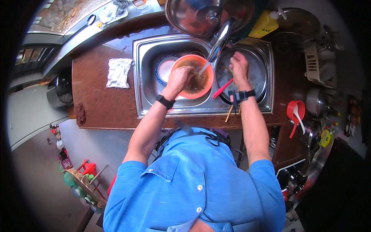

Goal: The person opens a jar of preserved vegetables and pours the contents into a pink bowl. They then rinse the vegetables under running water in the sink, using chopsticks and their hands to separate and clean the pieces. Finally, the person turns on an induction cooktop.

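My left hand (179, 79) reaches into an orange plastic bowl (212, 79) of cloudy brownish water with dark shreds in it. Its fingertips are bent at the water, and what they pinch is hidden. From the chrome faucet (218, 45) a stream of water runs into the bowl. My right hand (240, 66) hangs over a wide metal pan (258, 71) in the right basin, fingers curled and somewhat blurred. Thin pale strands lie near that hand. A red-handled utensil (222, 88) rests across the pan's left rim, its far end hidden. Below the bowl sits a blue-rimmed plate (158, 69).
Around the sink (139, 78) runs a brown countertop (95, 104) with a folded white cloth (118, 73). Wooden chopsticks (229, 113) jut over the front edge. Behind stand a large pan lid (191, 17) and a yellow pump bottle (263, 24). A red ladle (292, 110) lies right.
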`<action>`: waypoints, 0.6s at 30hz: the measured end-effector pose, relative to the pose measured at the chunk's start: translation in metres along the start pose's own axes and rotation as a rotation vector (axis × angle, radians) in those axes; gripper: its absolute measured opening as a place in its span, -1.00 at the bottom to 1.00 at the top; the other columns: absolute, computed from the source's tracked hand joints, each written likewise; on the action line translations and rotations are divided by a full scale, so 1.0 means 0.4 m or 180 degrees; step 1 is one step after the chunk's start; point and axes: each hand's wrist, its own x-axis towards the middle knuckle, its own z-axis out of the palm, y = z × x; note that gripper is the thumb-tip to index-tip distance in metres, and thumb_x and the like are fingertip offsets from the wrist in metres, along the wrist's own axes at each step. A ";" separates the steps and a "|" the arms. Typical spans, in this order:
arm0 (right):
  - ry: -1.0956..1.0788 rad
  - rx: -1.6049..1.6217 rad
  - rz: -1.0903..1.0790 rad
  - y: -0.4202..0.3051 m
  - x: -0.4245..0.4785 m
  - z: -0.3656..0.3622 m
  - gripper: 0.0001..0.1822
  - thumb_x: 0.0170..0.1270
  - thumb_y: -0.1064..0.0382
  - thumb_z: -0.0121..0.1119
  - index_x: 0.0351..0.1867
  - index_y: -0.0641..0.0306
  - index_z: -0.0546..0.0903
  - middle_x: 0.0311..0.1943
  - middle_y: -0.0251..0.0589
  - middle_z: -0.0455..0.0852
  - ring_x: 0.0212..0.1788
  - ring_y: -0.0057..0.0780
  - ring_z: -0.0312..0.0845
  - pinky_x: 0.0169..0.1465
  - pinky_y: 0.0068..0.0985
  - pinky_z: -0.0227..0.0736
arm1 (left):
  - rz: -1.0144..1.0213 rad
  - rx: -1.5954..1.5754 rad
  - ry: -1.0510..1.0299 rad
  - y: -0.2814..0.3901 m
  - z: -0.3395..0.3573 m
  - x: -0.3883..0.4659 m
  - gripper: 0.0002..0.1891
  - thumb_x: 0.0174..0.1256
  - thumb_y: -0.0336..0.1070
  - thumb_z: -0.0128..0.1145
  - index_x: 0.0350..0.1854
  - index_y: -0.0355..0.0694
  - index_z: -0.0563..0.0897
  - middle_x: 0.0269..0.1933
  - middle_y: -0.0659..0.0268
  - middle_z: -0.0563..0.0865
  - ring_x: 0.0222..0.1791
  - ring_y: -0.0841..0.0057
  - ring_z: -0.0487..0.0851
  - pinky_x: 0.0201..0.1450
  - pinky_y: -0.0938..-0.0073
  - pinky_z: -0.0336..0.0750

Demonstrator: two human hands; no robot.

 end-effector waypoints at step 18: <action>-0.1487 -0.2854 -0.1981 0.237 -0.155 0.212 -0.78 0.19 0.47 0.16 -0.13 0.41 0.67 -0.09 0.19 0.75 0.07 0.17 0.67 0.16 -0.02 0.56 | -0.0308 -0.0978 0.1125 0.131 -0.184 -0.045 -0.81 0.52 -0.40 0.22 0.08 -0.28 0.70 -0.16 0.20 0.84 -0.17 0.60 0.81 -0.13 0.55 0.67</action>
